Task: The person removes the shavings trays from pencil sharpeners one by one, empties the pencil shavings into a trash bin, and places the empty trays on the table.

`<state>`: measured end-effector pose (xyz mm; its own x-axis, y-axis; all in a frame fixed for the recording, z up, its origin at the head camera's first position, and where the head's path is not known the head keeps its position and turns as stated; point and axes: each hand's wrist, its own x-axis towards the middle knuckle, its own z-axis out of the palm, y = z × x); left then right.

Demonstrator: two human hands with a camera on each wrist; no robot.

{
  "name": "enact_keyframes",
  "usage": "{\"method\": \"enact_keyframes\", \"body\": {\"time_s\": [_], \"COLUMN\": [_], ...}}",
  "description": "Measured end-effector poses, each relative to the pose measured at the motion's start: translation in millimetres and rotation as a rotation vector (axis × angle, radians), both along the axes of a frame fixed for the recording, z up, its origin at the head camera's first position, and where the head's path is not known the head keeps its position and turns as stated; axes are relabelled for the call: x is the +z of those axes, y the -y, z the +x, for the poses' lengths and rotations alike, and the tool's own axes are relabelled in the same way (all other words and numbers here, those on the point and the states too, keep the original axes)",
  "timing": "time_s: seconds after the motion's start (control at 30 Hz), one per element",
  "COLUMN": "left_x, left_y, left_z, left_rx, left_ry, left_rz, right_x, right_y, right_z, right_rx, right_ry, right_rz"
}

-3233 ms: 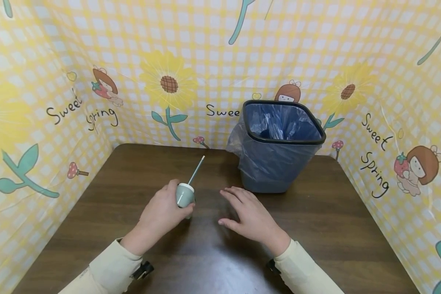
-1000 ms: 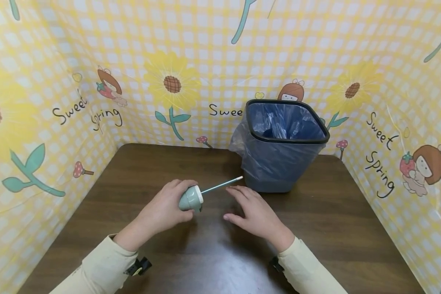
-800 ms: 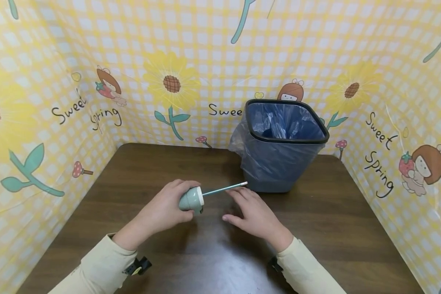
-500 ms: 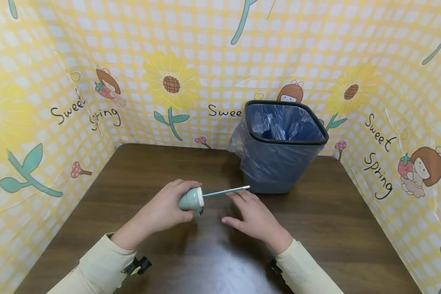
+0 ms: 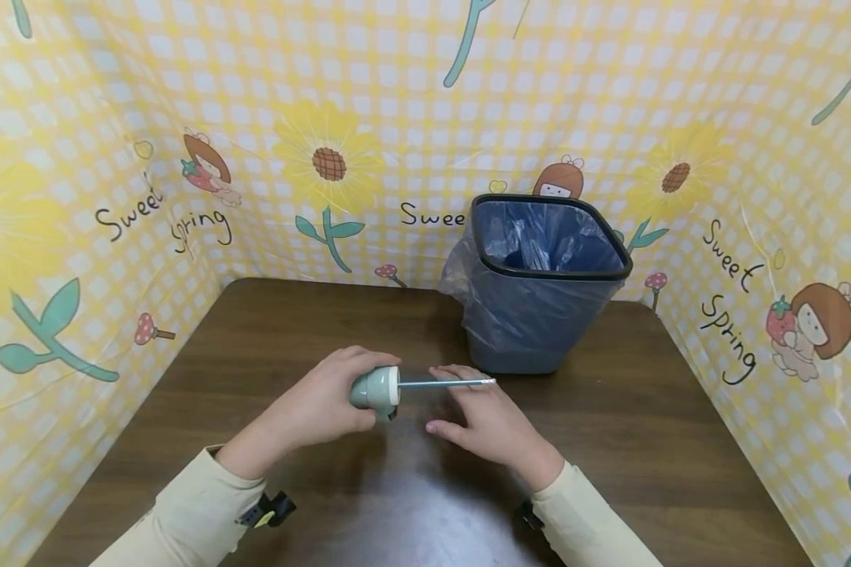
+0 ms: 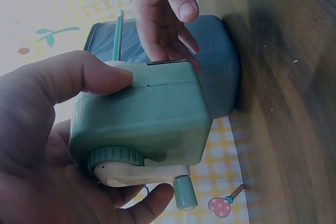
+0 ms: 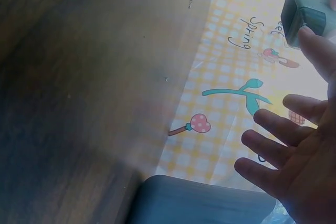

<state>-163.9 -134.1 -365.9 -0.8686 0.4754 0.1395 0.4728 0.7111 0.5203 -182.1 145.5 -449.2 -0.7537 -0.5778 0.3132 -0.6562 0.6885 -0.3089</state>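
Note:
A green hand-crank pencil sharpener point(image 5: 374, 391) is gripped by my left hand point(image 5: 319, 400) above the table. From its white face a teal pencil point(image 5: 436, 383) sticks out, pointing right. The left wrist view shows the thumb on top of the sharpener's body point(image 6: 152, 114) and the crank handle point(image 6: 185, 192) on the far side from the thumb. My right hand point(image 5: 492, 421) has its fingers extended, holding nothing. The pencil's end crosses in front of its fingers in the head view; I cannot tell whether they touch. The right wrist view shows these fingers spread point(image 7: 275, 148).
Just behind my right hand stands a dark blue-grey waste bin point(image 5: 532, 323), lined with a clear plastic bag. Brown wooden tabletop point(image 5: 425, 504) lies under both hands. A yellow checked cloth point(image 5: 411, 126) with flower prints encloses the table's back and sides.
My left hand has tipped the sharpener over, so the pencil has swung from slanting up and away to pointing level toward the right hand. The right hand has barely moved.

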Motion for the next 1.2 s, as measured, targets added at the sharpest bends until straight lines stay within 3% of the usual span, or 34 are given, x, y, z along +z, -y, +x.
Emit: {"method": "enact_keyframes", "body": {"time_s": [0.3,0.73,1.2], "left_x": [3.0,-1.7,6.8], "left_y": [-1.4,-5.1,-11.7], "left_z": [-2.2,-3.4,-5.8], "left_rx": [-0.021,-0.06,-0.084], "left_ry": [0.017,0.034,0.029], "left_rz": [0.012,0.018,0.016], "right_x": [1.9,-5.0,0.0], "right_y": [-0.3,-0.2,-0.3], "right_z": [1.0,9.0,6.9], "right_rx": [-0.013,0.006,-0.007], "right_ry": [-0.014,0.009,0.104], "right_rz": [0.006,0.007,-0.105]}}
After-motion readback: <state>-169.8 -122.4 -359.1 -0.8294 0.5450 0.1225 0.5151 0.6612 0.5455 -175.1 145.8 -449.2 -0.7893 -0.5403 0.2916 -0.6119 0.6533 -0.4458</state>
